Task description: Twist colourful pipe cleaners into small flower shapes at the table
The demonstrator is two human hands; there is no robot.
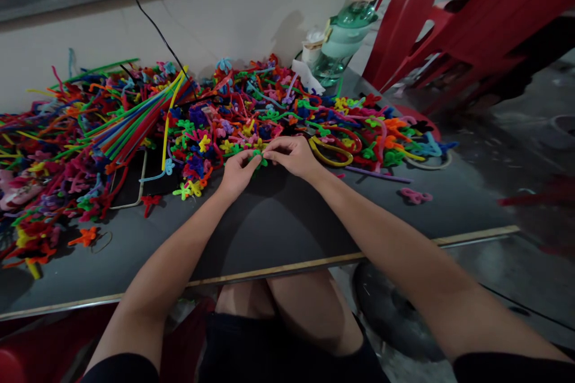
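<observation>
My left hand and my right hand meet at the middle of the dark table, fingertips pinched together on a small green pipe-cleaner piece. Both hands are closed on it. Just beyond them lies a wide heap of bent pipe-cleaner shapes in many colours. A bundle of straight pipe cleaners lies slanting to the left of my hands.
Yellow-handled scissors lie right of my right hand. A phone sits under the pile at left. A green bottle with a figure top stands at the back. Red plastic chairs stand at right. A pink piece lies apart.
</observation>
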